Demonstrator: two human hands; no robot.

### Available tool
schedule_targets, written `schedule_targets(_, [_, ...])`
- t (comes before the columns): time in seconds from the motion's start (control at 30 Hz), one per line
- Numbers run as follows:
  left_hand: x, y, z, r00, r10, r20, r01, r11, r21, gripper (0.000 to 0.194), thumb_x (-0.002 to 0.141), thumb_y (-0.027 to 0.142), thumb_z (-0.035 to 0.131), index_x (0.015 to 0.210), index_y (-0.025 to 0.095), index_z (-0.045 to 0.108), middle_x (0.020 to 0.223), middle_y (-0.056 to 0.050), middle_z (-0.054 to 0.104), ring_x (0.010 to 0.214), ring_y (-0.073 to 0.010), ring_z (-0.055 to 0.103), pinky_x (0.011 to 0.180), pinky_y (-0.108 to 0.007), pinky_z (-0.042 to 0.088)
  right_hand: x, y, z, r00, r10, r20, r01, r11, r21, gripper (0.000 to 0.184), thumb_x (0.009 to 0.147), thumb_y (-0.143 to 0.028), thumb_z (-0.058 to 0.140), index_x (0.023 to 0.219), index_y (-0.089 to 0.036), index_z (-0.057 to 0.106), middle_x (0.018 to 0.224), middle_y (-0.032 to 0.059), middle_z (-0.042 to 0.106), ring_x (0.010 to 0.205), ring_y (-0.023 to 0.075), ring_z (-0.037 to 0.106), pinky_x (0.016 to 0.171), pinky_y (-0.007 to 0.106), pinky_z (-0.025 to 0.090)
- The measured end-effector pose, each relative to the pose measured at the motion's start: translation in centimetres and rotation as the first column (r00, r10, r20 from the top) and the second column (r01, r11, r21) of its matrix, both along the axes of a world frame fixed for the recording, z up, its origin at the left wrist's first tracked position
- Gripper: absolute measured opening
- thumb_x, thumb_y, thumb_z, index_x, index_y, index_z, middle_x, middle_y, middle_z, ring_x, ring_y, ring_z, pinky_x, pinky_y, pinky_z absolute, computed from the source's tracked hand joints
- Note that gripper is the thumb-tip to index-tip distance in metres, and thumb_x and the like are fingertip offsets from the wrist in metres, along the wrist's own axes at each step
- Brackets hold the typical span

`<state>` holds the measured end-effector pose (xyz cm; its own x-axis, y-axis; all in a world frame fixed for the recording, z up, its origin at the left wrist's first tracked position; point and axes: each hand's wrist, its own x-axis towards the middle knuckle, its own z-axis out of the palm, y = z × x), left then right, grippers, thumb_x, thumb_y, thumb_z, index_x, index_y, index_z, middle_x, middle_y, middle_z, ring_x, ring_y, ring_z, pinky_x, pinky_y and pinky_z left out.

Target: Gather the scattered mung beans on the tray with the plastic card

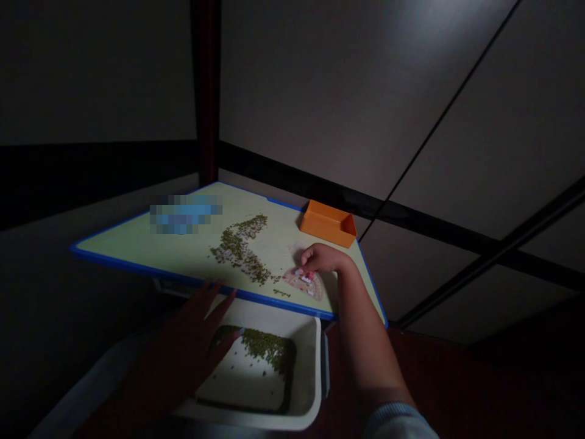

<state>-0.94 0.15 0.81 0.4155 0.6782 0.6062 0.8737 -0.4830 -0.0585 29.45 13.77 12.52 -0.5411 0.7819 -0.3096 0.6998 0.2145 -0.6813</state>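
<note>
My right hand (319, 258) reaches over the right part of the pale tabletop (283, 225), its fingers pinched together. Just under the fingertips lies a see-through, fan-shaped piece (316, 291) that looks like a protractor, with small pink and white bits on it. What the pinch holds is too small to make out. Left of it, small green grains (242, 247) are scattered in a curved band. My left hand (201, 332) is in shadow at the table's front edge, fingers spread, above a white bin (305, 360) with more green grains inside.
An orange open box (326, 222) stands at the table's back right corner. A blurred-out blue item (185, 213) lies at the left. The table has a raised blue edge (274, 300). Dark-trimmed wall panels (320, 91) rise behind, and a dark red floor shows at the lower right.
</note>
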Motion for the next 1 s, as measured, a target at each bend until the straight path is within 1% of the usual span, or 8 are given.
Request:
schedule_targets(0.17, [-0.15,0.04,-0.49,1.0,-0.015,0.014,0.015,1.0,0.018,0.063,0.087,0.058,0.046,0.138,0.021,0.045,0.146,-0.019,0.048,0.135,-0.0356,0.046,0.098,-0.05,0.053,0.37,0.06,0.19,1.0,-0.01,-0.019,0.011,0.999,0.047,0.028,0.066,-0.04,0.075,0.062,-0.015,0.065,0.053,-0.0043,0.059,0.053,0.0081,0.047,0.058,0.023,0.034])
schedule_targets(0.23, [-0.14,0.08,-0.53,1.0,-0.014,0.014,0.014,1.0,0.017,0.063,0.087,0.057,0.046,0.138,0.021,0.045,0.145,-0.019,0.049,0.134,-0.0359,0.047,0.097,-0.051,0.053,0.45,0.04,0.33,0.999,-0.032,-0.016,0.033,0.998,0.059,0.027,0.068,-0.039,0.074,0.062,-0.015,0.066,0.052,-0.0045,0.059,0.053,0.0082,0.048,0.059,0.023,0.034])
schedule_targets(0.37, [0.0,0.08,-0.38,1.0,-0.019,0.015,0.019,1.0,0.012,0.06,0.088,0.053,0.047,0.137,0.019,0.046,0.145,-0.019,0.049,0.133,-0.0361,0.048,0.098,-0.052,0.052,0.35,-0.02,0.5,0.998,-0.053,0.038,0.05,0.996,0.073,0.023,0.069,-0.036,0.075,0.062,-0.015,0.067,0.054,-0.0036,0.061,0.053,0.0084,0.049,0.06,0.023,0.036])
schedule_targets(0.53, [0.01,0.14,-0.52,0.998,-0.015,0.057,0.017,0.999,-0.027,0.062,0.086,0.058,0.047,0.136,0.021,0.048,0.146,-0.016,0.049,0.134,-0.0353,0.047,0.101,-0.049,0.049,0.31,0.0,0.47,0.998,-0.055,0.029,0.052,0.994,0.098,0.021,0.071,-0.032,0.075,0.062,-0.015,0.068,0.053,-0.004,0.061,0.052,0.0077,0.049,0.059,0.022,0.036])
schedule_targets(0.63, [-0.04,0.18,-0.64,0.998,-0.016,0.059,0.019,0.998,-0.052,0.063,0.086,0.058,0.047,0.138,0.022,0.047,0.147,-0.015,0.048,0.135,-0.0351,0.045,0.102,-0.049,0.048,0.39,0.03,0.44,0.997,-0.073,0.003,0.073,0.995,0.068,0.02,0.071,-0.031,0.075,0.062,-0.015,0.067,0.052,-0.0046,0.059,0.05,0.007,0.048,0.058,0.022,0.036])
schedule_targets(0.73, [-0.03,0.12,-0.56,0.997,-0.026,0.067,0.03,0.998,-0.047,0.064,0.087,0.058,0.045,0.138,0.02,0.046,0.147,-0.016,0.048,0.135,-0.0358,0.045,0.102,-0.051,0.048,0.4,0.04,0.41,0.997,-0.075,-0.008,0.075,0.997,0.036,0.021,0.071,-0.031,0.076,0.062,-0.015,0.067,0.05,-0.0046,0.059,0.048,0.0071,0.048,0.057,0.023,0.037])
schedule_targets(0.83, [0.0,0.01,-0.37,0.998,-0.028,0.06,0.03,0.999,-0.026,0.063,0.087,0.057,0.045,0.138,0.02,0.047,0.144,-0.017,0.051,0.133,-0.0361,0.047,0.1,-0.051,0.049,0.27,0.04,0.37,0.998,-0.06,-0.01,0.06,0.997,0.049,0.023,0.07,-0.033,0.076,0.06,-0.015,0.067,0.05,-0.0041,0.059,0.048,0.0075,0.049,0.057,0.023,0.037])
schedule_targets(1.0, [0.01,-0.06,-0.28,0.998,-0.009,0.055,0.01,0.999,-0.031,0.061,0.087,0.055,0.046,0.138,0.021,0.046,0.146,-0.017,0.049,0.134,-0.0356,0.047,0.099,-0.051,0.051,-0.25,0.0,0.22,0.998,-0.063,-0.024,0.065,0.996,0.061,0.021,0.07,-0.032,0.074,0.06,-0.014,0.067,0.049,-0.004,0.059,0.049,0.0083,0.049,0.057,0.023,0.037])
